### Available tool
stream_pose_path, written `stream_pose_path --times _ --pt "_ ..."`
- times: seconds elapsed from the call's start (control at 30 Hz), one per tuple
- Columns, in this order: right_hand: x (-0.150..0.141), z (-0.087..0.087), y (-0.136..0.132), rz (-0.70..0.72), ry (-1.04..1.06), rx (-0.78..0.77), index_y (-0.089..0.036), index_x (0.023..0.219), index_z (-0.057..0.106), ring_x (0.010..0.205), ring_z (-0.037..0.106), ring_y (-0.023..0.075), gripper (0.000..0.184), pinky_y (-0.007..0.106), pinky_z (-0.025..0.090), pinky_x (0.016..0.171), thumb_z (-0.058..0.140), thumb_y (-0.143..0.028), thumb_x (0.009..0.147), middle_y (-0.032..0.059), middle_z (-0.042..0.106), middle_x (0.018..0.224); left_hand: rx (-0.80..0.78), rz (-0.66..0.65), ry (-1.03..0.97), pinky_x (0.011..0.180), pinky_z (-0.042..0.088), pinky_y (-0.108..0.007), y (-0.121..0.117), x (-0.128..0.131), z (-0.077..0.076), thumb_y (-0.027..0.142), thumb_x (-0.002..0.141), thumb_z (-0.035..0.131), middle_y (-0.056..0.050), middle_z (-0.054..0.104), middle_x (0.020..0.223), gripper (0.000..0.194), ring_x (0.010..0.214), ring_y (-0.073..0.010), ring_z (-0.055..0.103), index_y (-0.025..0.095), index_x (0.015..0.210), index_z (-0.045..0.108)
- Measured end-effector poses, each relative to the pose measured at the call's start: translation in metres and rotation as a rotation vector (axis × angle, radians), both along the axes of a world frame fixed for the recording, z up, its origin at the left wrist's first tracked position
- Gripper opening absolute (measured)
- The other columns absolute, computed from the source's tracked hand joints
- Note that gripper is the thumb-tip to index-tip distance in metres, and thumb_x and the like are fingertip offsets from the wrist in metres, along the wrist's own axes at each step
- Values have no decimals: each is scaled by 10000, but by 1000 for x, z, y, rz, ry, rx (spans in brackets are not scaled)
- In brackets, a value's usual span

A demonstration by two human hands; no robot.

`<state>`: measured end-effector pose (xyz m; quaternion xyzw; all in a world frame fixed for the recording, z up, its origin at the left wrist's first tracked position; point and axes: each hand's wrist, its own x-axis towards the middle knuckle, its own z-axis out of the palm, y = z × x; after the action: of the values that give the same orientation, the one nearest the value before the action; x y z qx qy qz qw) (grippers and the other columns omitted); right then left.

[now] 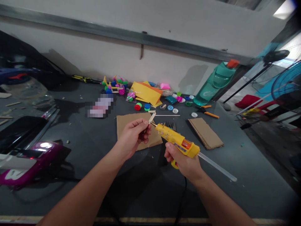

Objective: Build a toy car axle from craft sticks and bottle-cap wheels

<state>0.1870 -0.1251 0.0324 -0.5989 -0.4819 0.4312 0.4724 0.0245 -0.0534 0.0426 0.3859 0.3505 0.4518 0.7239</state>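
Observation:
My right hand [182,160] is wrapped round the handle of a yellow hot glue gun [172,136]. A long clear glue stick [218,166] juts from its rear end. Between the thumb and fingers of my left hand [136,135] are small pale wooden stick pieces [152,117], tilted upward. The gun's metal nozzle is right at these pieces; whether it touches them I cannot tell. Beneath my left hand lies a square of brown cardboard [127,121] on the dark table.
Bottle caps [175,110], yellow paper [145,92] and small toy models [114,85] sit toward the wall. Orange-handled pliers [210,115], a stacked cardboard piece [205,133] and a teal bottle [213,84] are to the right. At left is a purple device [44,160]. The gun's cord [182,201] runs to the front edge.

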Motion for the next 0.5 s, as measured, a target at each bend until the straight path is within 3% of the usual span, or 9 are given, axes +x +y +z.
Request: stream_pose_path --times 0.5 --pt "3 8 4 -81 -39 -31 -171 539 583 420 543 102 398 211 464 423 631 -529 705 14 581 487 -26 -46 -1 404 328 -174 0 1 2 265 778 609 11 495 564 203 442 -55 404 140 624 563"
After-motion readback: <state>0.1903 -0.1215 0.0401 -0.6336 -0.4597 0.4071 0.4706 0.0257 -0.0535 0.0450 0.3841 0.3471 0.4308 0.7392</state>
